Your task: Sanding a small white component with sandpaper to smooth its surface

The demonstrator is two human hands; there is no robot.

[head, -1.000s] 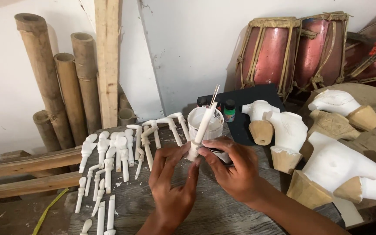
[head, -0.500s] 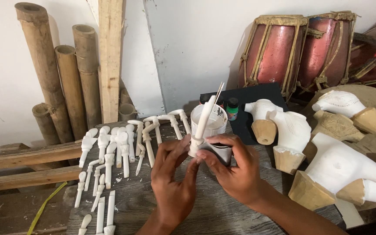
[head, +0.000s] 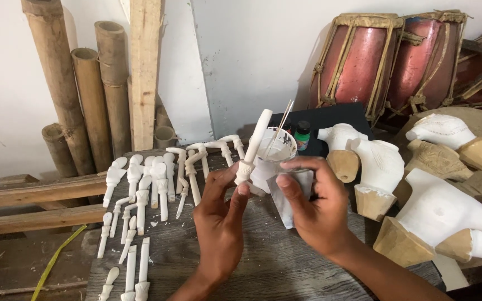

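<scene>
My left hand [head: 221, 223] pinches the lower end of a white-painted carved wooden stick piece [head: 254, 146], holding it upright and tilted right. My right hand [head: 313, 206] grips a folded grey sheet, probably sandpaper [head: 291, 192], just right of that piece. Right behind both stands a white paint cup [head: 271, 161] with a thin brush [head: 282, 118] leaning in it. Several more white carved pieces [head: 152, 184] lie in rows on the wooden table [head: 285, 267] to the left of my hands.
White carved torso figures [head: 436, 209] with bare wood bases crowd the table's right side. A small green-capped bottle [head: 302, 135] stands on a black case. Bamboo poles [head: 79, 89] and a plank lean on the wall at left; two red drums [head: 391, 61] stand behind.
The camera has shifted slightly. My right hand has moved a little away from the white piece, which my left hand still holds upright.
</scene>
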